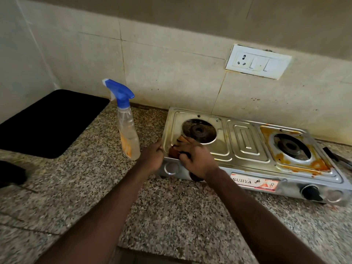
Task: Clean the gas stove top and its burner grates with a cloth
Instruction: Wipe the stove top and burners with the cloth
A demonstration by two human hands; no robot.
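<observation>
Cloth, brown-orange, sat bunched under the right hand on the front-left corner of the stove top, just in front of the left burner. R fingers were curled over and round it, holding it; bits of cloth stuck out past the fingertips toward the burner and to the left. Left hand was at the stove's left rim, fingers curled narrow, thumb on the edge, gripping it.

Count: 1 cloth, 1 stove w/ 2 burners, the right burner ringed by orange stains; 1 black knob in plain view on the front panel; 1 spray bottle w/ blue trigger, upright on the counter, just left of the L hand.

Both forearms reached fwd from the bottom of the view, converging on the stove's left end, backs of the hands up, wrists about straight. R forearm crossed the stove's front panel.
</observation>
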